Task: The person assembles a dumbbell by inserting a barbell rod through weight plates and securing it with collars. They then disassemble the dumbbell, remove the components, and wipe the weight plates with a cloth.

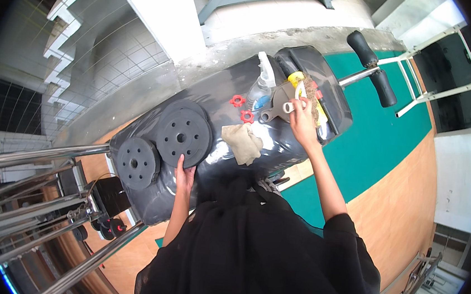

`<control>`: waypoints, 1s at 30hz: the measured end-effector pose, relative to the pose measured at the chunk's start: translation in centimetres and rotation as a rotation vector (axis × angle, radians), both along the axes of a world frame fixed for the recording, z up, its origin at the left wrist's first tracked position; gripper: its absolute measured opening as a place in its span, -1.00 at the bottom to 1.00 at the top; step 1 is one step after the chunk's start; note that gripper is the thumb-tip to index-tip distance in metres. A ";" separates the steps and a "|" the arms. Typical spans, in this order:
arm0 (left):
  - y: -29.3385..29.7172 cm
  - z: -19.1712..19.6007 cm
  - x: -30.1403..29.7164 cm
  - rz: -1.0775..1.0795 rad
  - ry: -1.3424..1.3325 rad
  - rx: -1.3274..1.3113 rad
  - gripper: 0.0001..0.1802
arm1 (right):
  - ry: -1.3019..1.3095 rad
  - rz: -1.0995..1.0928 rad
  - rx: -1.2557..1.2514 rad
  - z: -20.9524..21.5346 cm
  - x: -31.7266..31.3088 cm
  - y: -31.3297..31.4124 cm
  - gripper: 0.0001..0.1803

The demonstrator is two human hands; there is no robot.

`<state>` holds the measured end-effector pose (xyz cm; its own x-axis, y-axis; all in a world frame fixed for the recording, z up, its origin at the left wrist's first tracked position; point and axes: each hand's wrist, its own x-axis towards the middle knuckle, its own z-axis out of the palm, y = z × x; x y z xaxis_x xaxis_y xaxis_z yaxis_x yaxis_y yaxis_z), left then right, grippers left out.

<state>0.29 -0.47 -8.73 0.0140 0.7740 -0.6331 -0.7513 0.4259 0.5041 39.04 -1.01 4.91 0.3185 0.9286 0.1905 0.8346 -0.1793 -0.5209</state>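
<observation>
My left hand (184,177) grips the near rim of a large black weight plate (171,141), with the thumb on top and the other fingers mostly hidden. A smaller black weight plate (133,163) lies to its left. At the right end of the black padded bench (227,79), my right hand (304,122) closes its fingers on a white curved handle (288,107). Around it are a yellow item with brown bristly fibres (311,95) and a dark grey flat piece with a ring end (266,116). What the handle joins is partly hidden.
A clear spray bottle (261,87), two red star-shaped collars (246,116) and a beige cloth (242,142) are on the bench. Chrome rails (44,156) stand left. Black foam rollers (383,87) jut out at the right above a green mat (354,129).
</observation>
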 end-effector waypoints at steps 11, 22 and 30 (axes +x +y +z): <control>-6.4 1.1 -1.8 0.072 0.012 -0.025 -0.30 | -0.393 0.171 -0.301 -1.9 -1.9 0.4 -0.63; -15.0 2.0 -5.1 -0.025 0.183 -0.110 -0.33 | -0.322 1.175 -0.170 -8.4 -22.4 11.1 -0.22; -14.0 1.4 -6.0 -0.040 0.223 -0.180 -0.41 | -0.664 1.150 -0.199 -9.8 -24.6 12.7 0.07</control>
<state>-5.72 -14.49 -7.36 -0.1128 0.6502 -0.7513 -0.6109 0.5510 0.5685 14.44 11.72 -4.87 -0.7548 0.6347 -0.1654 0.6447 0.7644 -0.0087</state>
